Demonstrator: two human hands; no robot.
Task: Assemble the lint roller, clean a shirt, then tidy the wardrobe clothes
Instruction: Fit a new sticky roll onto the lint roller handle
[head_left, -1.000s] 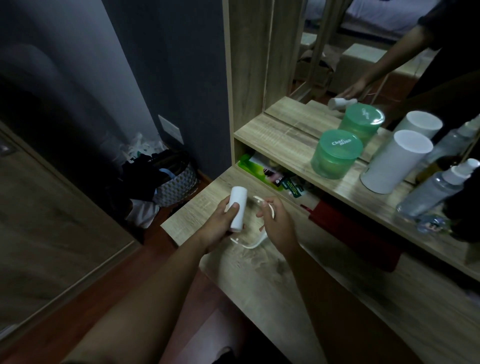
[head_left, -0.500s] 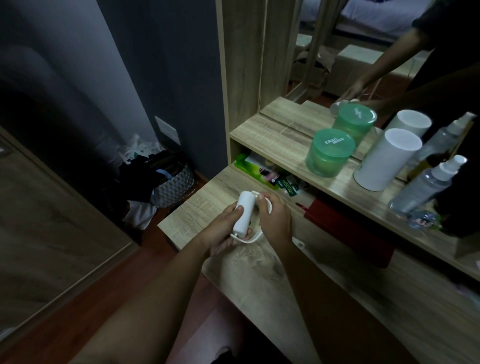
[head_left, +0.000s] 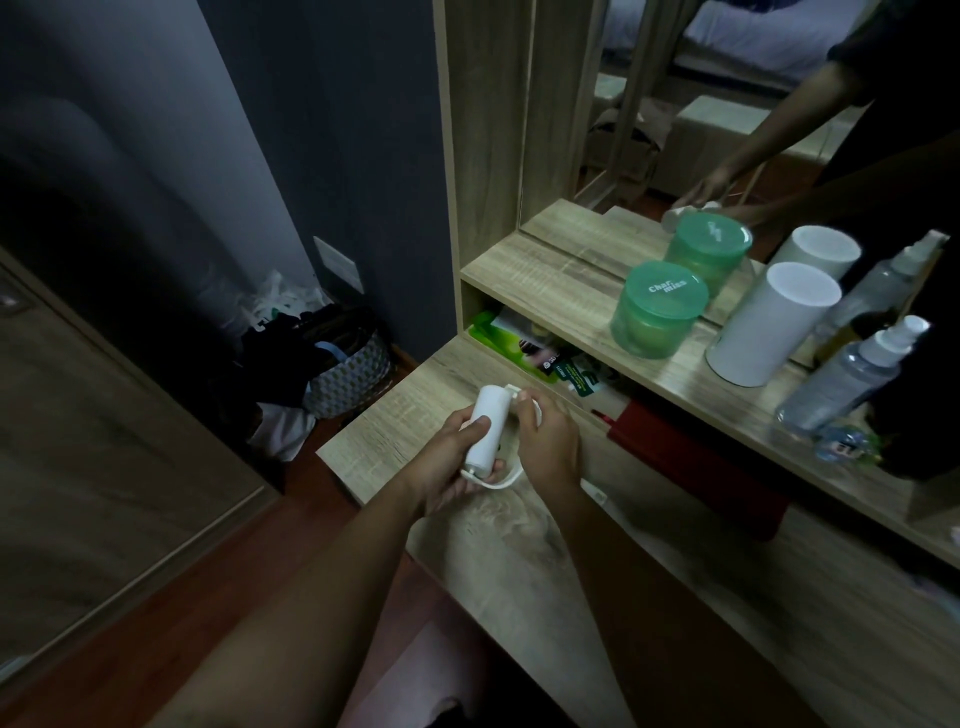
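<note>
left hand (head_left: 451, 460) grips 1 white roll (head_left: 485, 428) | right hand (head_left: 550, 448) grips 1 handle (head_left: 503, 485) | 1 green jar (head_left: 657, 314), 1 white canister (head_left: 769, 325)

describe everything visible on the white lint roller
The lint roller is a smooth white cylinder, tilted with its top away from the person, set in a thin white frame that shows at its top and curves under its lower end. The left hand grips the roll, the right hand holds the frame, over the desk.

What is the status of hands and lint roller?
Left hand grips white roll. Right hand holds roller frame; roll sits between its ends. Nothing blocks them over the desk.
</note>
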